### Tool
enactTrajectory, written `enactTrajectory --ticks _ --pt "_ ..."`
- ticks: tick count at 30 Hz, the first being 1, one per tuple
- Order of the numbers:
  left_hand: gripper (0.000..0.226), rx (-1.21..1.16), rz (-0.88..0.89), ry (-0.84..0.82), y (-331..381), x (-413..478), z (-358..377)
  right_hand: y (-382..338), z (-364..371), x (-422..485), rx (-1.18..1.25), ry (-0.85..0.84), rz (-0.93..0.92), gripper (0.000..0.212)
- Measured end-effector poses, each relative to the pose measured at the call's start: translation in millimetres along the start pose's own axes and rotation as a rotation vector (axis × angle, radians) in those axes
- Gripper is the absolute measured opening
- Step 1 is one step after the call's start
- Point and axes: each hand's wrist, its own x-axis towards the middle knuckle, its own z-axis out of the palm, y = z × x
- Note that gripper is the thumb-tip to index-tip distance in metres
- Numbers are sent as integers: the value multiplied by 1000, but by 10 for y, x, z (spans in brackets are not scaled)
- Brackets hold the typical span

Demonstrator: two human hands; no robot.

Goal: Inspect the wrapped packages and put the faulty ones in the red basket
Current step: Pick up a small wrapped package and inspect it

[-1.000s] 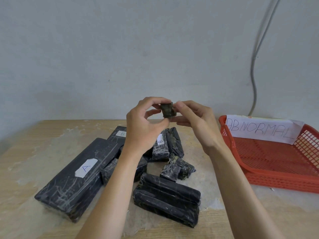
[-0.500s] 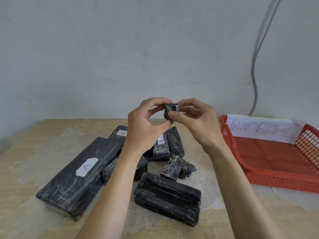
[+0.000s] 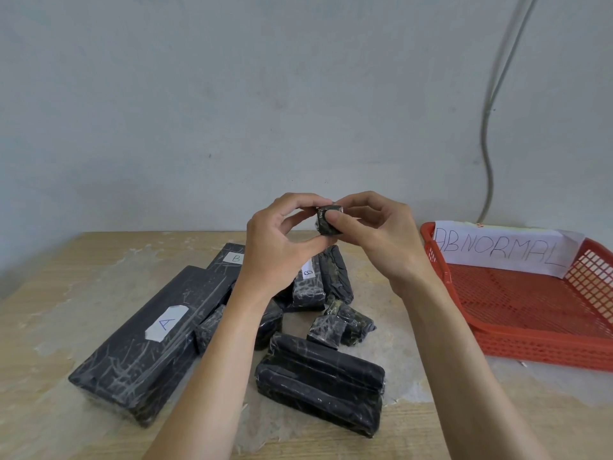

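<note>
While both hands are raised above the table (image 3: 83, 270), the small wrapped package (image 3: 328, 224) is pinched between them. The left hand (image 3: 278, 247) grips it top and bottom, and the right hand (image 3: 381, 237) has its thumb on the near face. Blocky, near-cubic, a flat face toward the camera; long axis unclear. Red basket (image 3: 530, 350) well apart, to the right.

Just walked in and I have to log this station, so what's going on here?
A person pinches a small wrapped package between the left hand and right hand, raised above the table as if inspecting it. Other black wrapped packages, some with letter labels, lie on the table below. The red basket marked ABNORMAL sits to the right; no package shows in it.
</note>
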Motion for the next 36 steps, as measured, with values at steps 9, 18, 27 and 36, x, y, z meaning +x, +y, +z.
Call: enactTrajectory --ticks 9,18,27,36 --pt "37 -307 -480 100 121 105 -126 -36 -101 -17 13 -179 -177 33" --pt "30 -242 -255 87 118 65 -119 22 -151 1 45 -160 -34 35" --pt "8 -304 -291 134 121 38 -8 112 -122 24 43 -179 -116 26" --pt "11 -274 -284 147 159 27 20 146 -105 47 64 -141 -160 34"
